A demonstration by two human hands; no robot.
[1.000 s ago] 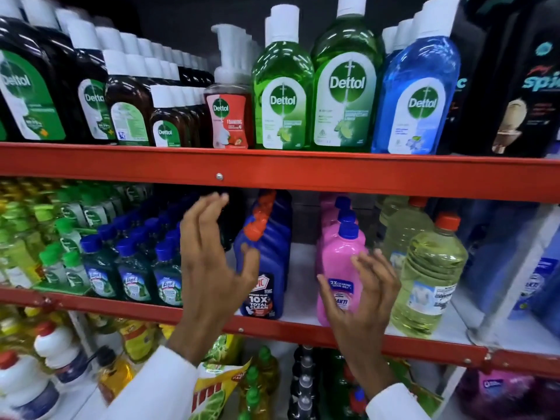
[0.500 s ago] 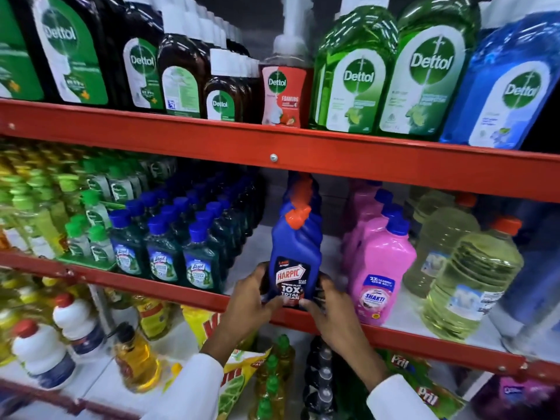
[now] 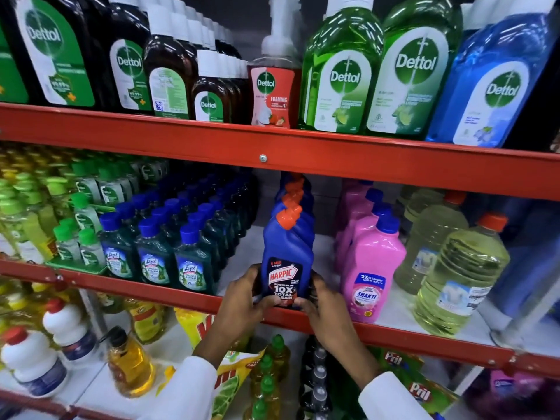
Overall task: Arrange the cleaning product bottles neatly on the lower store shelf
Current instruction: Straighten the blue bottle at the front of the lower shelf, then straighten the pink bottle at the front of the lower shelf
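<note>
A blue Harpic bottle with an orange cap stands upright at the front edge of the red-rimmed middle shelf, heading a row of like bottles behind it. My left hand grips its lower left side and my right hand its lower right side, thumbs on the label. To its right stands a row of pink Shakti bottles. To its left stand rows of dark green Lizol bottles with blue caps.
Pale yellow jugs with orange caps fill the shelf's right end. Small green-capped bottles stand at the left. Dettol bottles line the shelf above. Below are white bottles, yellow oil bottles and Pril pouches.
A second ago both hands were open in front of the shelf. They then dropped and closed on the base of the front Harpic bottle, where they stay now; the camera has come closer.
</note>
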